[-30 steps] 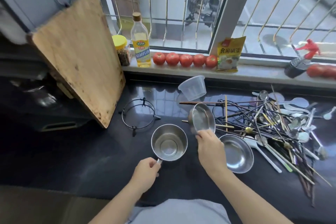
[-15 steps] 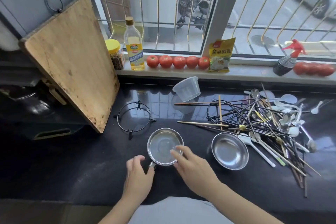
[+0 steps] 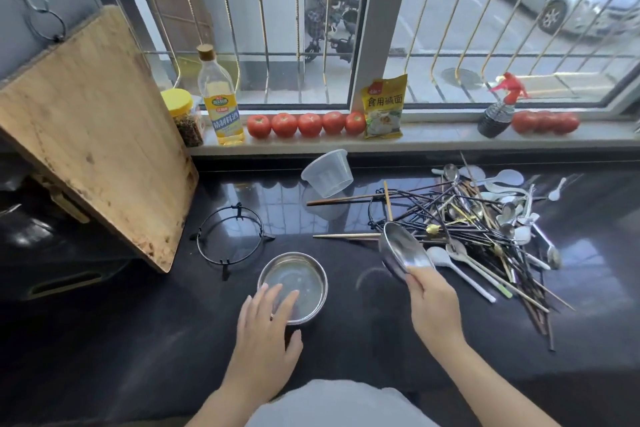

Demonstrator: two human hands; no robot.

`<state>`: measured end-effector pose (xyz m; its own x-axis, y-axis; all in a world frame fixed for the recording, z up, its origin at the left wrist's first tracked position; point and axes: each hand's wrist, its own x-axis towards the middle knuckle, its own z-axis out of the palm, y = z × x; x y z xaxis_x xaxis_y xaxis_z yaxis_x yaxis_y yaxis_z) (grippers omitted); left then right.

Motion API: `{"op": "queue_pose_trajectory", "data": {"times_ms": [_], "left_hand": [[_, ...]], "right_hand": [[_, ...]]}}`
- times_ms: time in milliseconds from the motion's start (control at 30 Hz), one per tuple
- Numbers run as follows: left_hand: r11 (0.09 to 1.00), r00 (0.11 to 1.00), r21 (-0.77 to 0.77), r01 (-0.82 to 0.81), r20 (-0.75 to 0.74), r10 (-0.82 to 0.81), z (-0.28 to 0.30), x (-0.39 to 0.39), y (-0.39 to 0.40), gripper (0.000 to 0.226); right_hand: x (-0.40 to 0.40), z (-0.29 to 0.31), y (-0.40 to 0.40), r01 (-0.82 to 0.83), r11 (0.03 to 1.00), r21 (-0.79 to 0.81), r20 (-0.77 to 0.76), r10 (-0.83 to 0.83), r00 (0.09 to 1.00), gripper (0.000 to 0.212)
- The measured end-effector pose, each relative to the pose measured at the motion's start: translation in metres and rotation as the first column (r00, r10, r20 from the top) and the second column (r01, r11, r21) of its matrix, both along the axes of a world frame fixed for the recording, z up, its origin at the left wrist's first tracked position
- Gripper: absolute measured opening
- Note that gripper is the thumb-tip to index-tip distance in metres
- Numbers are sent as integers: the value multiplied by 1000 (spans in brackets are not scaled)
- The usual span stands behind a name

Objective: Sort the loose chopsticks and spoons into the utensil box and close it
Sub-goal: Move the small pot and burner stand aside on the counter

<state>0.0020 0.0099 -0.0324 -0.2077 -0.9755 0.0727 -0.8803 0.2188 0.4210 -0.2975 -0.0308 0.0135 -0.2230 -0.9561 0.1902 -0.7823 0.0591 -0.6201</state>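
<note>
A tangled pile of dark and wooden chopsticks [image 3: 485, 236] mixed with metal and white spoons [image 3: 512, 218] lies on the black counter at the right. My right hand [image 3: 433, 302] grips the near rim of a steel bowl [image 3: 403, 251], tilted up off the counter beside the pile. My left hand [image 3: 266, 326] lies with straight fingers over the near edge of a round steel dish [image 3: 301, 279] that sits flat on the counter. No utensil box shows in this view.
A clear plastic cup [image 3: 327, 172] lies tipped behind the pile. A black wire ring stand [image 3: 230, 237] stands left of the dish. A big wooden cutting board [image 3: 93, 135] leans at the left. The windowsill holds tomatoes [image 3: 308, 123], an oil bottle [image 3: 220, 100], a yellow-lidded jar and a yellow packet [image 3: 384, 107].
My right hand left the steel dish, moved right and lifted the other steel bowl off the counter, tilting it. My left hand shifted onto the dish's near edge.
</note>
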Motion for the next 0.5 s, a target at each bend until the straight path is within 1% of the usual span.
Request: {"op": "queue_pose_trajectory", "data": {"times_ms": [33, 67, 100, 133, 167, 200, 233, 267, 300, 333, 367, 400, 433, 467, 500], "left_hand": [[997, 984, 57, -50, -167, 59, 10, -2, -3, 66], [984, 920, 159, -87, -365, 140, 26, -6, -6, 68], [952, 790, 289, -101, -558, 253, 45, -12, -11, 70], [906, 594, 413, -89, -709, 381, 65, -18, -17, 70], [858, 372, 511, -55, -787, 493, 79, -22, -23, 70], [818, 173, 575, 9, -807, 565, 91, -25, -29, 70], [794, 12, 600, 96, -798, 602, 98, -24, -34, 67], [773, -96, 613, 163, -770, 631, 105, -21, -38, 61], [748, -152, 632, 201, -734, 662, 109, -16, -41, 57], [722, -173, 657, 216, -702, 691, 112, -10, -42, 55], [700, -175, 687, 195, -678, 714, 109, -3, -41, 53], [689, -163, 710, 148, -669, 725, 105, 3, -38, 49], [681, -142, 727, 83, -668, 731, 99, 7, -34, 46], [665, -119, 747, 8, -660, 742, 94, 10, -29, 45], [637, -94, 767, -78, -642, 761, 87, 11, -24, 45]], "right_hand": [[15, 22, -3, 53, 999, 12, 247, -55, 967, 14], [32, 42, -5, 64, 997, 35, 455, -73, 887, 15], [50, 60, -7, 35, 998, 44, 606, -54, 793, 17], [67, 73, -7, -12, 999, 45, 720, -24, 694, 18], [84, 81, -8, -72, 996, 47, 817, 3, 577, 17], [100, 86, -7, -132, 989, 63, 899, 1, 438, 17], [114, 91, -6, -194, 977, 83, 956, -23, 292, 17], [125, 92, -5, -254, 962, 102, 985, -62, 161, 17], [133, 93, -3, -312, 943, 118, 993, -103, 63, 17], [138, 90, -1, -354, 925, 135, 990, -137, 21, 17], [140, 88, 0, -388, 907, 163, 986, -159, 45, 18], [139, 81, 0, -407, 888, 214, 976, -173, 134, 22], [136, 75, 1, -408, 869, 282, 943, -171, 286, 28], [133, 67, 1, -389, 849, 358, 871, -153, 467, 35], [130, 63, 2, -369, 825, 428, 771, -121, 625, 40]]}}
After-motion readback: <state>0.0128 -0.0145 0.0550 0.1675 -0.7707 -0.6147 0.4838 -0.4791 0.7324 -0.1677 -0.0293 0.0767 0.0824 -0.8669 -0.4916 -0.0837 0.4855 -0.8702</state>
